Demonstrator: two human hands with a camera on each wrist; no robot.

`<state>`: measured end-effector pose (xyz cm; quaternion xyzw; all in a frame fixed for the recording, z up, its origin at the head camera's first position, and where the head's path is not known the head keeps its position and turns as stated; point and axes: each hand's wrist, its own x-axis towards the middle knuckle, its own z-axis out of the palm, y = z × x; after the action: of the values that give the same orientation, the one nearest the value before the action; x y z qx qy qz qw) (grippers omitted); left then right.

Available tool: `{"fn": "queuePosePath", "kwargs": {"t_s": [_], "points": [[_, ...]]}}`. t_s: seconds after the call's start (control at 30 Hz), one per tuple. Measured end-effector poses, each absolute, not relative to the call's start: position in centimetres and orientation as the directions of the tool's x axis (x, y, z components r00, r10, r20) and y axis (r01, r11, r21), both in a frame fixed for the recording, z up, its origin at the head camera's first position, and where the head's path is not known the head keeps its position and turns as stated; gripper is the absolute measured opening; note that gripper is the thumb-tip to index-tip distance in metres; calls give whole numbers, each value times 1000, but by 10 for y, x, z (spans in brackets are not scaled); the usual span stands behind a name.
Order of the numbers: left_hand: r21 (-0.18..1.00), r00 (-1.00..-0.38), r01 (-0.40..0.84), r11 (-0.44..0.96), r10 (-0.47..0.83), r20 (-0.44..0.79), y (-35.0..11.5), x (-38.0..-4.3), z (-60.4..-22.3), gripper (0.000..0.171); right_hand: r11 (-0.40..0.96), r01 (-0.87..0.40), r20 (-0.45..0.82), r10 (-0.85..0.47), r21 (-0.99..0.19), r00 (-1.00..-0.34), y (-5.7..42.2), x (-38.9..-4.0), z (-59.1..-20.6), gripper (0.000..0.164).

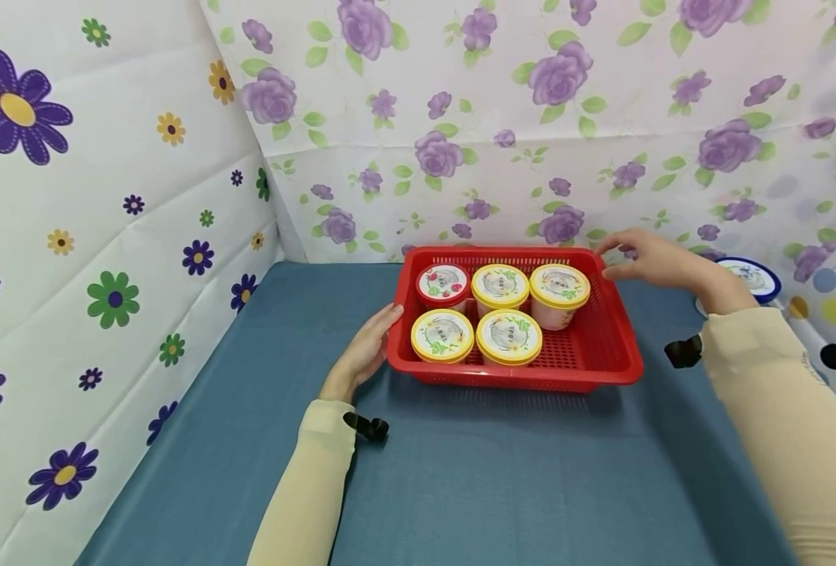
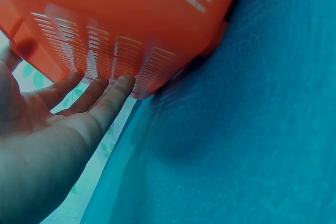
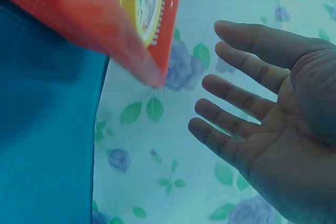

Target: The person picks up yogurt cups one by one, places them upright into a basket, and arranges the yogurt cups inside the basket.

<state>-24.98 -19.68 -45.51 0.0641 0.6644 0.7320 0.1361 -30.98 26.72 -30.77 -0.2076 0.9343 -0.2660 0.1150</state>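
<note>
A red plastic basket (image 1: 517,379) with slotted walls stands on the blue cloth near the back wall. Inside it are several tubs with yellow lids (image 1: 510,336) and one tub with a red lid (image 1: 443,283), mostly toward the left. My left hand (image 1: 362,350) is at the basket's left end; in the left wrist view its extended fingertips (image 2: 124,83) rest against the slotted wall. By the basket's back right corner is my right hand (image 1: 647,258). The right wrist view shows its fingers (image 3: 236,98) spread, apart from the rim and holding nothing.
A tub with a blue-edged lid (image 1: 750,279) stands behind my right wrist, partly hidden by it. The blue cloth (image 1: 502,487) covers the table. Flower-printed sheets (image 1: 403,102) hang close at the back and along the left side.
</note>
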Motion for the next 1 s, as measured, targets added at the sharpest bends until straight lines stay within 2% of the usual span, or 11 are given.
{"fn": "queuePosePath", "kwargs": {"t_s": [0.6,1.0], "points": [[992,-958,-106,-65,275,-85,-197,-246,-454,60,779,-218,-113,-346,-588,-931,319,-302,-311,51],[993,-958,-108,-56,273,-89,-197,-246,-454,59,802,-180,-129,-303,-569,-944,351,-300,-315,58]]}}
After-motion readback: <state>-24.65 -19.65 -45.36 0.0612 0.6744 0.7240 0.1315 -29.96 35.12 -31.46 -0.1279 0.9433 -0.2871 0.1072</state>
